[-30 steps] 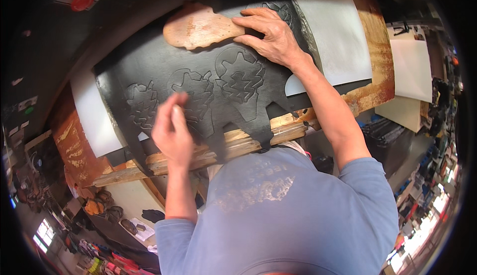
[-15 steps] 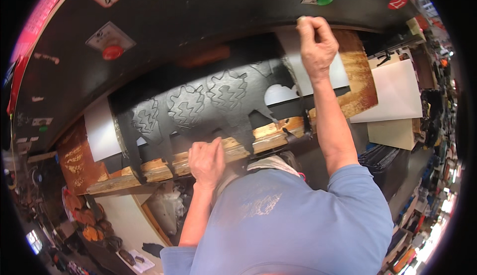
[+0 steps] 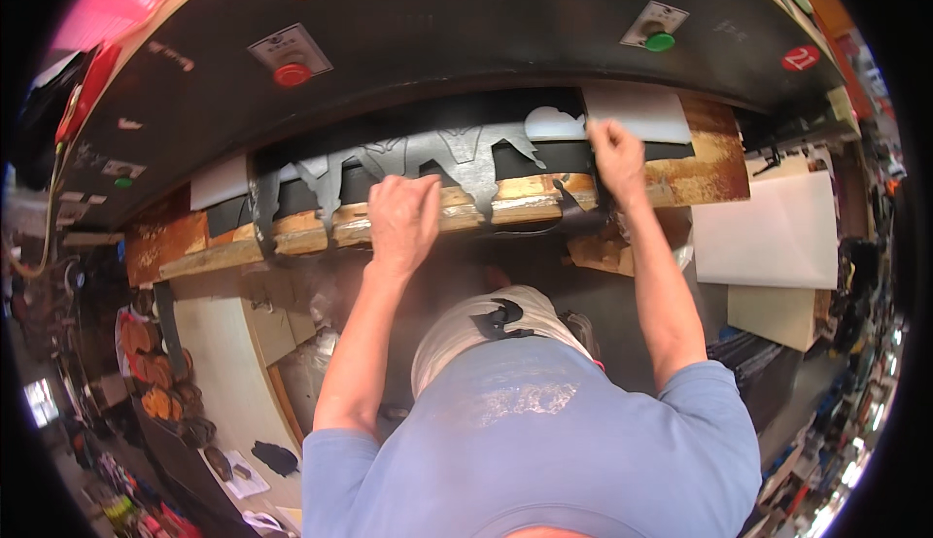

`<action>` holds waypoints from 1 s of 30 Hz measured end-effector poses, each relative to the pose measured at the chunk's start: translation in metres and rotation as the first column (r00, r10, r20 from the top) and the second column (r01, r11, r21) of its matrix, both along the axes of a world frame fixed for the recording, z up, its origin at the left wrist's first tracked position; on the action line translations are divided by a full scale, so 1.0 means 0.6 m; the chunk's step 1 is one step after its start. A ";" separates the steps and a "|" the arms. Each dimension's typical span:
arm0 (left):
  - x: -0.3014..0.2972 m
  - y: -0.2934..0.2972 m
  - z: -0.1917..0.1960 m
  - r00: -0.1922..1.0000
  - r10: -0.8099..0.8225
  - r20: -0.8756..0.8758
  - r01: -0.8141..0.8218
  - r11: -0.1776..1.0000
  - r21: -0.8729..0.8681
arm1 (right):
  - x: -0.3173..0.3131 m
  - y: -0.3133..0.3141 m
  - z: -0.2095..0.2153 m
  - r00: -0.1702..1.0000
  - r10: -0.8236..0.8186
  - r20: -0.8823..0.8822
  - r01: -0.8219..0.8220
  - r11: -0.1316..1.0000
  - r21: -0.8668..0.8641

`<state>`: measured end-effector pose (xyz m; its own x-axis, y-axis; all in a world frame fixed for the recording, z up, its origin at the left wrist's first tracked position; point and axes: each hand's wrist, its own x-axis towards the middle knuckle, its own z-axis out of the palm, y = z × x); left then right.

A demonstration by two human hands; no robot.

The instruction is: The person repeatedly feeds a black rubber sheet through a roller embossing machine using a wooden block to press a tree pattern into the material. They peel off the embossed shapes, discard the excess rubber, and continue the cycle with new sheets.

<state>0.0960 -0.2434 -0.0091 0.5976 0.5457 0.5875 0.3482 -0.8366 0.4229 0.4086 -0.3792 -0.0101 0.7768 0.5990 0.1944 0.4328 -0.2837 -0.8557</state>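
Head view — red button label [image 3: 291,55] left, green [image 3: 657,27] right

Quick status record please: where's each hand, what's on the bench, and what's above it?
left hand: resting on the wooden bench edge, over the lower edge of the black sheet
right hand: fingers closed on the sheet's right end
black sheet: cut-out shapes, lying under the machine's dark head
white board: beneath the sheet, at right
buttons: red at left, green at right
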 end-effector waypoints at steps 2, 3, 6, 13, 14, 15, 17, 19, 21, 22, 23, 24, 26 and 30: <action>0.013 -0.019 0.002 0.996 -0.074 0.051 0.075 0.997 -0.013 | -0.003 -0.017 -0.025 0.993 0.113 -0.016 -0.114 0.993 -0.030; 0.020 -0.031 0.002 0.998 -0.054 0.033 0.055 0.998 -0.017 | -0.002 -0.017 -0.035 0.988 0.157 0.001 -0.157 0.988 0.012; 0.036 -0.050 -0.004 1.000 -0.001 0.003 0.001 1.000 -0.016 | 0.007 -0.016 -0.046 0.984 0.175 -0.017 -0.175 0.984 -0.024; 0.043 -0.061 -0.015 0.997 0.055 0.045 -0.051 0.996 -0.074 | 0.013 -0.020 -0.052 0.991 0.118 -0.062 -0.115 0.992 0.054; 0.045 -0.064 -0.016 0.996 0.080 0.047 -0.075 0.992 -0.097 | 0.013 -0.023 -0.052 0.994 0.104 -0.044 -0.100 0.990 0.098; 0.047 -0.068 -0.016 0.994 0.092 0.054 -0.085 0.991 -0.107 | 0.013 -0.026 -0.050 0.997 0.070 -0.032 -0.065 0.989 0.133; 0.052 -0.076 -0.014 0.991 0.122 0.055 -0.112 0.983 -0.146 | 0.013 -0.029 -0.037 0.999 -0.027 -0.027 0.030 0.990 0.140; 0.057 -0.080 -0.010 0.991 0.128 0.043 -0.120 0.981 -0.153 | 0.011 -0.027 -0.015 0.998 -0.021 0.062 0.013 0.990 0.139; 0.060 -0.082 -0.004 0.993 0.119 0.026 -0.111 0.974 -0.199 | 0.007 -0.006 0.012 0.986 0.081 0.145 -0.103 0.983 0.153; 0.060 -0.080 0.001 0.994 0.109 -0.002 -0.106 0.972 -0.209 | 0.004 0.012 0.026 0.961 0.153 0.229 -0.190 0.971 0.146; 0.060 -0.078 0.008 0.996 0.090 -0.012 -0.090 0.966 -0.242 | 0.001 0.035 0.039 0.925 0.222 0.308 -0.273 0.953 0.133; 0.059 -0.076 0.014 0.997 0.069 -0.021 -0.072 0.959 -0.274 | -0.001 0.063 0.049 0.906 0.298 0.301 -0.338 0.937 0.092; 0.051 -0.067 0.031 0.993 0.001 -0.117 -0.045 0.927 -0.373 | -0.010 0.132 0.054 0.823 0.382 0.420 -0.428 0.904 0.018; 0.023 -0.009 0.074 0.969 -0.225 -0.105 0.108 0.763 -0.637 | -0.019 0.262 0.046 0.705 0.537 0.464 -0.441 0.844 -0.305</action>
<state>0.1100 -0.2487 0.0351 0.7691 0.6379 0.0384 0.3414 -0.4609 0.8192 0.3973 -0.2222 0.0172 0.1751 0.9243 0.3392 0.9056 -0.0160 -0.4239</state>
